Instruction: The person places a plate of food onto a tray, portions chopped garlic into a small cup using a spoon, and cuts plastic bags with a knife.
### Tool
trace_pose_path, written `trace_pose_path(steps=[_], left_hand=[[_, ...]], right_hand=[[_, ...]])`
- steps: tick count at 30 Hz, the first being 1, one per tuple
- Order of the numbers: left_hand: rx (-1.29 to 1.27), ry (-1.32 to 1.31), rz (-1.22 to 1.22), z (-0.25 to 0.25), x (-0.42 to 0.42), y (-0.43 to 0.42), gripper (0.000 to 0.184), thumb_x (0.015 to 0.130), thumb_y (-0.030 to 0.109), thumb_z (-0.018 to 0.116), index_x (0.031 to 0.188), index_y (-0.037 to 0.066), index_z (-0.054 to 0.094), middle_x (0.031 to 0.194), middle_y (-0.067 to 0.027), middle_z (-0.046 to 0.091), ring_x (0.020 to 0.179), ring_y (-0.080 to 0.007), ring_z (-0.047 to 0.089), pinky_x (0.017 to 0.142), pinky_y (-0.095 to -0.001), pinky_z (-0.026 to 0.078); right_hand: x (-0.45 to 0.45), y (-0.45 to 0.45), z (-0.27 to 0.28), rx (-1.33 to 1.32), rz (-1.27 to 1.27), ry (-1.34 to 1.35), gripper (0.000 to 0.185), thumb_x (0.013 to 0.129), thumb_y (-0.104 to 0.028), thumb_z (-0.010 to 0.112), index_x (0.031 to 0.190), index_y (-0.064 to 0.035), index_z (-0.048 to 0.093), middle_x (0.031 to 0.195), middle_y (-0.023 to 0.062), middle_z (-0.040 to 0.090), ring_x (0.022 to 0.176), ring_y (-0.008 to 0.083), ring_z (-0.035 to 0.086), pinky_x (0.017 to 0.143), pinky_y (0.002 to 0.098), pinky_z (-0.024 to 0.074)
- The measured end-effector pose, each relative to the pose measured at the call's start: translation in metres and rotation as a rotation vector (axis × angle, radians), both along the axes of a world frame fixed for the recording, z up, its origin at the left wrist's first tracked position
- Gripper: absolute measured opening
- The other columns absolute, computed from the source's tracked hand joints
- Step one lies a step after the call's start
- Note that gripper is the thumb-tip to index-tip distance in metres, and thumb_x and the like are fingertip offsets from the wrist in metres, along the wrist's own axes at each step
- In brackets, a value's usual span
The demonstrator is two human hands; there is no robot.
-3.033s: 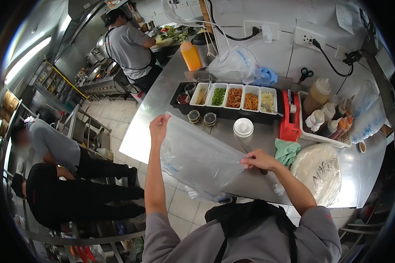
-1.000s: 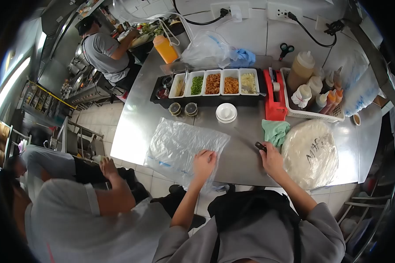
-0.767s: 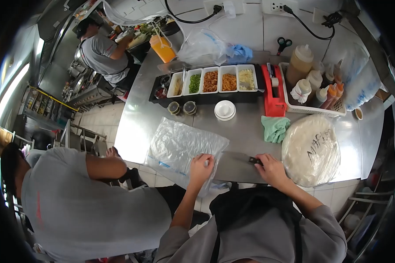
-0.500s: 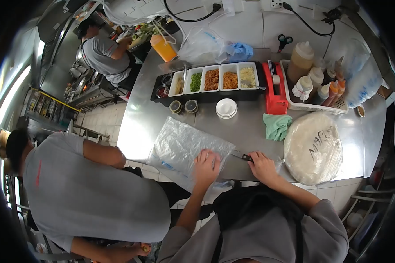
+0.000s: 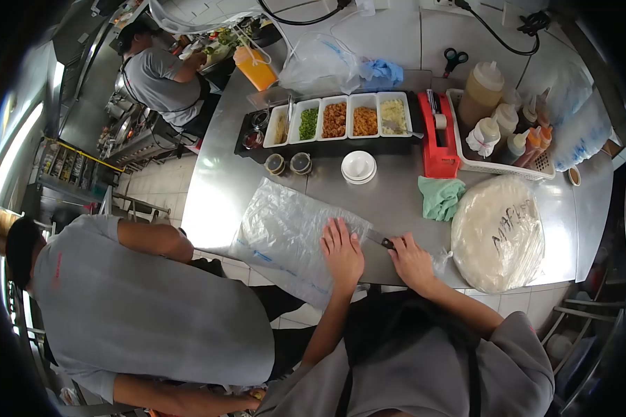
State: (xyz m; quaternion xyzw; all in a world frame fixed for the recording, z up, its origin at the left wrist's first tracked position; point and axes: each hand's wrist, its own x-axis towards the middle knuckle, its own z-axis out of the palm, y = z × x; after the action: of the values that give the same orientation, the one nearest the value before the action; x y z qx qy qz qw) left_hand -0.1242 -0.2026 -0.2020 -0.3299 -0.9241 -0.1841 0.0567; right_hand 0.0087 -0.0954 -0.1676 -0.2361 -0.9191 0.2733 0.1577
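Note:
A clear plastic bag (image 5: 285, 226) lies flat on the steel table (image 5: 396, 208), its lower part hanging past the front edge. My left hand (image 5: 342, 251) rests palm down on the bag's right end, fingers stretched out. Just right of it, my right hand (image 5: 412, 261) is closed on the black handle of a knife (image 5: 381, 240). The blade points left and reaches the bag's right edge. To the right of my right hand is a round pack in plastic wrap (image 5: 497, 236) with black lettering.
Food containers (image 5: 336, 119), small white bowls (image 5: 359, 167), two small jars (image 5: 289, 164), a red tape dispenser (image 5: 438, 135), a green cloth (image 5: 440, 198) and a basket of bottles (image 5: 504, 163) stand behind. One co-worker (image 5: 153, 299) bends close at left; another (image 5: 163, 80) stands further back.
The bag, earlier held up by both hands, now lies on the table. My left hand has flattened onto it. My right hand has brought the knife leftward to the bag's edge. The near co-worker moved in.

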Motion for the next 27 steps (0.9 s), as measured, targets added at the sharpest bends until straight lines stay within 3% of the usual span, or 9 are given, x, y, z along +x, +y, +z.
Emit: trace_pose_path(steps=[7,10,11,14,17,20,23,27], left_hand=[[-0.05,0.009,0.017,0.005,-0.001,0.001,0.053,0.095,0.03,0.032,0.139,0.001,0.029,0.145,-0.0197,0.027,0.132,-0.039,0.025,0.108,-0.0501,0.017],[-0.04,0.009,0.01,0.003,-0.001,0.0,0.053,0.095,0.03,0.032,0.14,0.001,0.028,0.145,-0.02,0.026,0.132,-0.0395,0.025,0.108,-0.05,0.016],[-0.039,0.01,-0.006,0.003,-0.002,-0.001,0.053,0.095,0.03,0.033,0.14,0.001,0.028,0.145,-0.0202,0.026,0.132,-0.0397,0.025,0.108,-0.05,0.016],[0.094,0.12,-0.045,-0.001,-0.003,-0.001,0.05,0.092,0.029,0.044,0.135,0.005,0.037,0.14,-0.0182,0.034,0.127,-0.0369,0.034,0.104,-0.0492,0.024],[0.121,-0.055,-0.15,0.031,0.006,0.007,0.037,0.089,0.029,0.053,0.117,0.006,0.055,0.127,-0.012,0.048,0.117,-0.0323,0.045,0.095,-0.045,0.034],[0.278,-0.122,-0.119,0.012,0.004,0.007,0.024,0.085,0.026,0.06,0.097,0.005,0.062,0.106,-0.0074,0.058,0.103,-0.0293,0.053,0.087,-0.0406,0.039],[0.493,-0.221,-0.076,0.008,-0.002,0.0,0.018,0.087,0.02,0.06,0.093,0.004,0.063,0.09,-0.0088,0.063,0.083,-0.0225,0.059,0.076,-0.0344,0.044],[0.687,-0.519,0.079,0.023,0.009,-0.015,0.02,0.091,0.02,0.056,0.091,0.001,0.061,0.083,-0.0076,0.063,0.075,-0.0156,0.057,0.069,-0.0275,0.044]], right_hand=[[-0.007,0.028,0.0,0.119,-0.021,0.054,0.026,0.08,-0.01,0.061,0.105,-0.0079,0.053,0.096,0.0102,0.05,0.082,0.03,0.059,0.063,0.0399,0.05],[0.011,0.071,0.029,0.113,-0.283,0.166,0.029,0.079,-0.008,0.062,0.106,-0.0085,0.053,0.098,0.0103,0.051,0.08,0.0306,0.059,0.061,0.0396,0.0489],[0.017,0.073,0.035,0.137,-0.252,0.168,0.029,0.079,-0.008,0.061,0.106,-0.0086,0.053,0.098,0.0103,0.051,0.079,0.0308,0.058,0.061,0.0396,0.0488],[0.026,0.079,0.043,0.178,-0.179,0.182,0.027,0.08,-0.008,0.061,0.106,-0.0088,0.053,0.098,0.01,0.051,0.077,0.031,0.059,0.06,0.04,0.0487],[0.032,0.07,0.025,0.096,-0.194,0.113,0.027,0.079,-0.01,0.063,0.105,-0.009,0.054,0.098,0.0096,0.051,0.076,0.031,0.059,0.06,0.0402,0.0488],[0.038,0.066,0.019,0.069,-0.193,0.114,0.026,0.079,-0.012,0.064,0.104,-0.0092,0.054,0.097,0.0092,0.051,0.076,0.031,0.059,0.059,0.0404,0.049],[0.04,0.063,0.023,-0.006,-0.15,0.11,0.024,0.08,-0.013,0.064,0.102,-0.0091,0.055,0.097,0.0085,0.052,0.076,0.0309,0.06,0.059,0.0405,0.049],[0.042,0.059,0.036,-0.111,0.019,0.061,0.023,0.079,-0.014,0.065,0.1,-0.0093,0.057,0.097,0.0073,0.053,0.077,0.0304,0.06,0.06,0.0401,0.0496]])
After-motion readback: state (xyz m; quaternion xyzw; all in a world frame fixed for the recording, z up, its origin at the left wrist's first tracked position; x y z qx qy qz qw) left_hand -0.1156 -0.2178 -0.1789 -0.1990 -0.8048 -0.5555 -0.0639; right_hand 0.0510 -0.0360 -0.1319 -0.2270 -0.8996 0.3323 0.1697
